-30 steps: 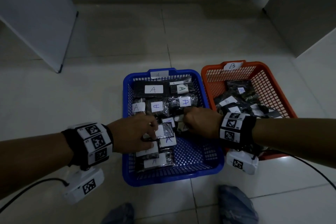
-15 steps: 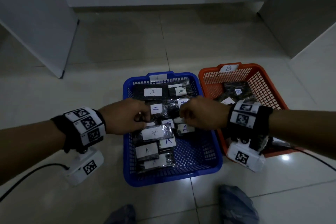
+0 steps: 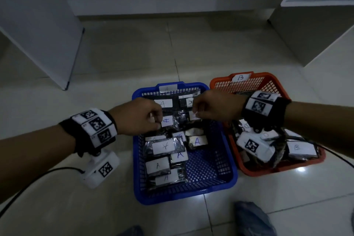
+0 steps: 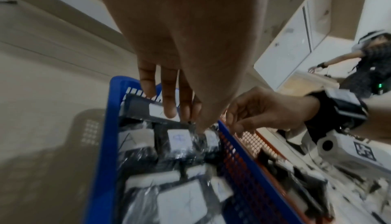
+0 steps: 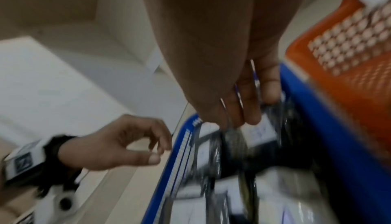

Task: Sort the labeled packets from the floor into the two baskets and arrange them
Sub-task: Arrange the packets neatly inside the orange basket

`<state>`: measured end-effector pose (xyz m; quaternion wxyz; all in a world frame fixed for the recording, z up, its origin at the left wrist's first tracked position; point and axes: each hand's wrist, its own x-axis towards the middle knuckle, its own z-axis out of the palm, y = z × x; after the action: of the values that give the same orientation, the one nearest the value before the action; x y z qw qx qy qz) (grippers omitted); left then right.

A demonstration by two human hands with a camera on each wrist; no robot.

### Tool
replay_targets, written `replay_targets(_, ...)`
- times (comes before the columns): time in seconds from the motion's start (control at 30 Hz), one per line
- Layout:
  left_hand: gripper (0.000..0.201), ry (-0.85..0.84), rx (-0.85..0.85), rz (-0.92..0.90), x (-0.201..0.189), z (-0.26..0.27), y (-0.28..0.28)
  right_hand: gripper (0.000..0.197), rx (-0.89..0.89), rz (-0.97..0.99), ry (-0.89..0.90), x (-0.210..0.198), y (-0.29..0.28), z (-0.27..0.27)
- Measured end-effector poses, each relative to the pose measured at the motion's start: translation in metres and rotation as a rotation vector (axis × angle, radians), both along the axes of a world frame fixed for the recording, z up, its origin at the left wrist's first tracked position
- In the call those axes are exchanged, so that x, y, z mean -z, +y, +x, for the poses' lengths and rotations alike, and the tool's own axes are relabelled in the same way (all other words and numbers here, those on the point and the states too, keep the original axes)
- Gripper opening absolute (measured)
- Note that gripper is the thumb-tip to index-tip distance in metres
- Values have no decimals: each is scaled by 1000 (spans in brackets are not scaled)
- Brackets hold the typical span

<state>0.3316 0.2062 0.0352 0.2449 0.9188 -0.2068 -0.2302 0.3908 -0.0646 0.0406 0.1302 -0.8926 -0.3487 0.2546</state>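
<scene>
The packets are showing as dark, shiny plastic wraps, each wearing a white paper label with a handwritten letter. Those marked A are lying crowded along the left and far parts of the blue basket (image 3: pixel 229 176) (its near right corner is showing bare mesh), while the B-labelled ones are sitting in the orange basket (image 3: pixel 256 167) touching its right side. Both hands are hovering over the blue basket's far end: the left hand (image 3: pixel 138 116) is pinching the edge of one A packet (image 3: pixel 167 120), and the right hand (image 3: pixel 216 104) is curling its fingers around another packet (image 5: pixel 259 133).
</scene>
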Motion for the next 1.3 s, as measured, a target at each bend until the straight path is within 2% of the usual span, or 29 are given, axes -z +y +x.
replay_targets(0.17,17,127,23,42,-22,40,-14,7,67,-45,27,-17,-24,37)
replay_targets(0.3,13,34,-24,-54,-36,55,-25,12,113,-85,50,-38,-34,56)
replay_targets(0.43,14,34,-65,-118,-46,61,-44,12,110,-121,-38,-53,-54,64)
replay_targets(0.53,12,27,-89,-101,-49,65,-64,14,157,-36,-118,-55,-83,67)
replay_targets(0.6,11,23,-76,-92,-53,65,-79,14,179,-2,-132,-53,-107,68)
replay_targets(0.73,6,31,-83,-93,-58,65,-99,14,159,-90,-66,-44,-148,80)
replay_targets(0.93,6,69,-195,-80,-63,73,-129,16,93,-153,81,-20,-171,105)
replay_targets(1.03,6,63,-213,-59,-66,85,-164,13,92,-134,29,-3,-187,111)
replay_targets(1.2,6,48,-183,-9,-60,99,-239,19,-9,-171,-21,25,-218,130)
replay_targets(1.3,9,78,-154,47,-50,98,-263,23,-30,-160,-42,33,-228,140)
